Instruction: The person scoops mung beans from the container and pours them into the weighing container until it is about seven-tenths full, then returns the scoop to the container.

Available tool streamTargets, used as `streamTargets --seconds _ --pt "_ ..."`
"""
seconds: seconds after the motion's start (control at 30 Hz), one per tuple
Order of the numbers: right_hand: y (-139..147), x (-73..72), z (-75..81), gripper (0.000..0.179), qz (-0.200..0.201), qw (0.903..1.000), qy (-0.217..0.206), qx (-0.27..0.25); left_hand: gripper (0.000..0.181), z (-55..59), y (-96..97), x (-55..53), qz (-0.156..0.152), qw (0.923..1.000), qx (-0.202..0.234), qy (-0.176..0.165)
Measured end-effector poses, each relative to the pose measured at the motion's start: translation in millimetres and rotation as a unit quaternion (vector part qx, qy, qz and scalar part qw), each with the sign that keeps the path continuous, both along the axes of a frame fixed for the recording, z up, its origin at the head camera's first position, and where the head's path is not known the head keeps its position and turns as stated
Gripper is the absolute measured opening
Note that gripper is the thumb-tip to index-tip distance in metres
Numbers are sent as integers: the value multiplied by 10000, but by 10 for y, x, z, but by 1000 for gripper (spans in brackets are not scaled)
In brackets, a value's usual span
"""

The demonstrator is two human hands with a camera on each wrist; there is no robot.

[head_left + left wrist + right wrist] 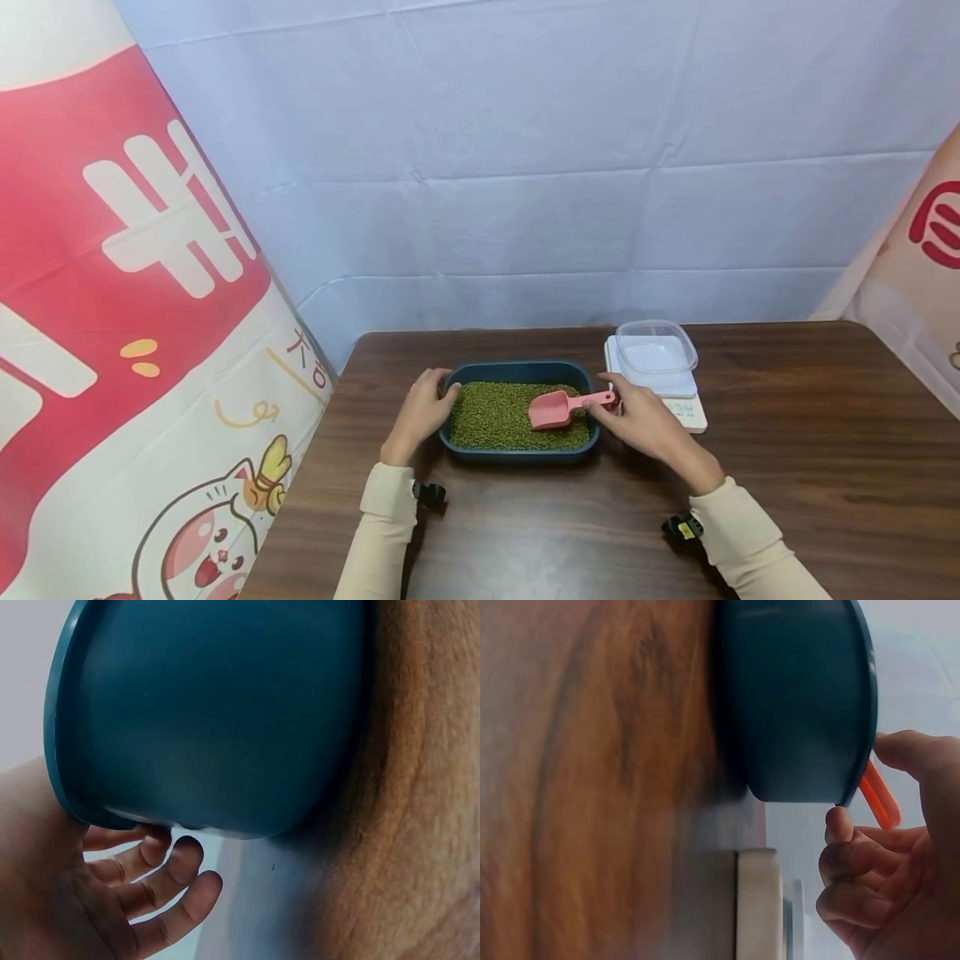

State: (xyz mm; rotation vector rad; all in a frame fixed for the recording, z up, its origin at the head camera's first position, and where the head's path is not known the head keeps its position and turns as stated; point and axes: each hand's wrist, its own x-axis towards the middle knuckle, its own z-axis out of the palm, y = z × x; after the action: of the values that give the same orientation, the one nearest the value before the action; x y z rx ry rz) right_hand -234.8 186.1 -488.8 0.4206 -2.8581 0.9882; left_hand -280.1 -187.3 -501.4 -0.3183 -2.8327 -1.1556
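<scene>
A dark teal tub stands on the table with a layer of small green beans, which look like mung beans. On the beans lies a pink scoop, its handle reaching over the tub's right rim. My left hand grips the left end, thumb over the rim and fingers at the outer wall. At the right end my right hand holds the rim, its thumb on top and curled fingers below. The scoop's handle passes between that thumb and the fingers.
Just right of the tub, behind my right hand, is a white kitchen scale. A clear plastic container sits on it. The brown wooden table ends at a pale cloth backdrop; a printed cloth hangs at the left.
</scene>
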Motion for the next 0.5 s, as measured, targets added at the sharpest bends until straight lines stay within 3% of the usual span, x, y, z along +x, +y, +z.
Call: streamTargets --seconds 0.27,0.5 --pt "-101 6 -47 64 41 9999 7 -161 41 -5 -2 37 -15 9996 134 -262" --pt "-158 -11 -94 60 -168 9995 62 -272 42 -9 2 59 64 9997 162 -198"
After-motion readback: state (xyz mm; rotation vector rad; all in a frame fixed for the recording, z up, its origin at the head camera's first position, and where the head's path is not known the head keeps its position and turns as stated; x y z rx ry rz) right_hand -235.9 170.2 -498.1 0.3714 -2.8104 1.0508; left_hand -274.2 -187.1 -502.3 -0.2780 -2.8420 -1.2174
